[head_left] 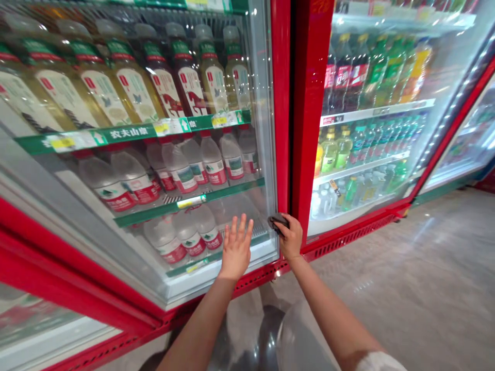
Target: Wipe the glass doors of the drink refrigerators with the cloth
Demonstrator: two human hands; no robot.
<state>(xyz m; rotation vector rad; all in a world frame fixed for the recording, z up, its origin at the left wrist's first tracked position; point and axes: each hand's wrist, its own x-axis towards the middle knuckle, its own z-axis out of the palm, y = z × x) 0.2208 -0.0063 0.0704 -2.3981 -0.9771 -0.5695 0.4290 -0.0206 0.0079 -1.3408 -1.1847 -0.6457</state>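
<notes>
1. Several bottles of pale and dark drinks [135, 93] stand in a row at the far left of my view, behind the glass door [264, 170] of a red cooler; a green shelf strip [131, 132] with yellow tags runs below them.
2. Clear bottles with red-and-white labels [183, 178] fill part of the next shelf down, and I see three more clear bottles [191, 241] at the bottom (their necks are hard for me to make out).
3. Near these I have the left hand [235, 250], its fingers apart and pointing up, palm toward the glass; I cannot tell whether it touches.
4. Just right of it, a dark cloth [277, 222] sits bunched at the door's lower right edge, by the red frame [281, 129].
5. I see the right hand [293, 237] clamped on that cloth, thumb and fingers together around it (part is hidden by the fingers).
6. Beyond, a second red cooler [312, 129] shows lit shelves of coloured bottles [377, 67].
7. Farthest right, I get a pale sleeve [379, 361] on the right arm and grey floor [390, 278].
</notes>
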